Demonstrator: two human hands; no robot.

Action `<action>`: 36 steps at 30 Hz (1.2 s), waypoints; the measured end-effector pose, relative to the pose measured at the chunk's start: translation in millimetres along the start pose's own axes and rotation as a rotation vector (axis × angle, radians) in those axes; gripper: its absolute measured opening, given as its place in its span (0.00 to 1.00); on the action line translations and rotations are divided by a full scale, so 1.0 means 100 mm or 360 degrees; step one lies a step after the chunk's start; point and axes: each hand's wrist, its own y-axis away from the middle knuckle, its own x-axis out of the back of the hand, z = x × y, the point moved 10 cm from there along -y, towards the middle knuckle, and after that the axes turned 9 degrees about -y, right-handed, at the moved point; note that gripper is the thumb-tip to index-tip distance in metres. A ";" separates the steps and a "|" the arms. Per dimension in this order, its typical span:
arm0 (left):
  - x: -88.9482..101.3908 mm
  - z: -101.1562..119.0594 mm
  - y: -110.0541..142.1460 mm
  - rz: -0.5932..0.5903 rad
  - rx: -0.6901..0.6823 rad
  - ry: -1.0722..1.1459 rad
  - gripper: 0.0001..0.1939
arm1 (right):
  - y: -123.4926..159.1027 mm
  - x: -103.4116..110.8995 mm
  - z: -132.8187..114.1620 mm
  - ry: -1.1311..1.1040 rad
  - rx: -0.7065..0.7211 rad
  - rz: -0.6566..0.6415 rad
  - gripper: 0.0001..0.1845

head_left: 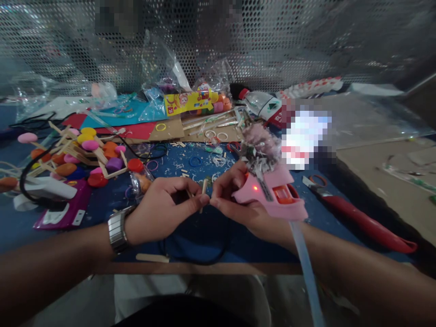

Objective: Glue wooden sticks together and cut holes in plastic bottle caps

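Note:
My left hand (161, 209), with a metal watch (117, 230) on the wrist, pinches short wooden craft stick pieces (204, 187) between thumb and fingers. Close beside it, my right hand (238, 204) holds a pink hot glue gun (269, 193) whose small light glows orange. A long translucent glue stick (304, 263) sticks out of the gun's rear. The right thumb and fingertips are drawn together against the left fingertips; whether they pinch anything too is hidden. Grey fluff and scraps (259, 147) lie around the gun's front.
At left stands a craft stick structure with coloured pieces (90, 145) beside a purple packet (63, 204). A red-handled knife (368, 222) lies right, near a lit phone (303, 136). Behind are a bottle (262, 104) and cardboard (170, 129). A flat stick (152, 258) rests near the table edge.

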 end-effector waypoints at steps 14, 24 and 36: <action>-0.04 0.01 0.00 -0.0051 -0.0084 0.0013 0.12 | -0.06 0.16 -0.05 -0.0066 0.0064 0.0220 0.19; -0.06 0.03 0.00 -0.0065 -0.0107 -0.0023 0.12 | -0.06 0.10 -0.02 -0.0061 0.0048 0.0138 0.22; -0.08 0.02 0.02 -0.0089 -0.0116 -0.0042 0.11 | -0.05 0.03 -0.06 -0.0074 0.0002 0.0040 0.22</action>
